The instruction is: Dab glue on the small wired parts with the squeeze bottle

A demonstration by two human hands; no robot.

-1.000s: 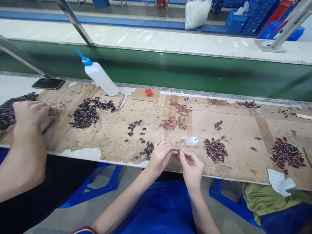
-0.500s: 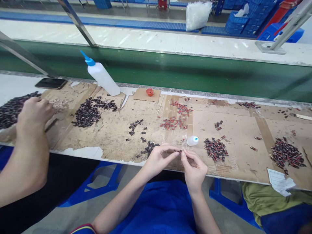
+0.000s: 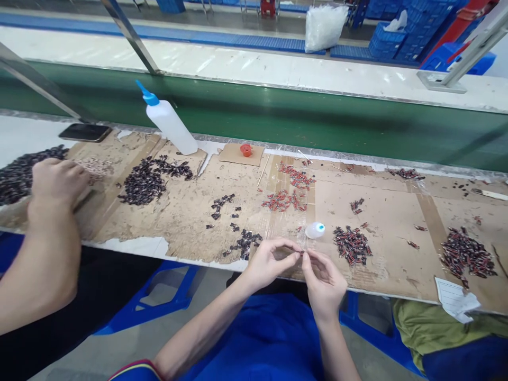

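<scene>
My left hand [image 3: 273,260] and my right hand [image 3: 324,275] meet over the front edge of the cardboard-covered bench, fingertips pinched together. Between them is a small dark part [image 3: 301,252], mostly covered by the fingers; its exact kind is too small to make out. Just beyond the fingertips lies a small white bottle with a blue tip [image 3: 315,230]. A scatter of small black parts [image 3: 246,241] is beside my left hand. To the right of my right hand sits a heap of red-and-black parts [image 3: 351,244]. Loose red parts [image 3: 278,201] lie farther back.
A large white squeeze bottle [image 3: 172,124] leans at the back left, near a red cup [image 3: 246,150]. At the far left a co-worker's hand [image 3: 59,182] is over dark parts. Another heap [image 3: 468,253] and a paper slip [image 3: 456,299] lie at right. A phone [image 3: 85,132] rests behind.
Both my hands have shifted slightly to the right and toward me, still pinched together around the small part. The co-worker's hand has hardly moved.
</scene>
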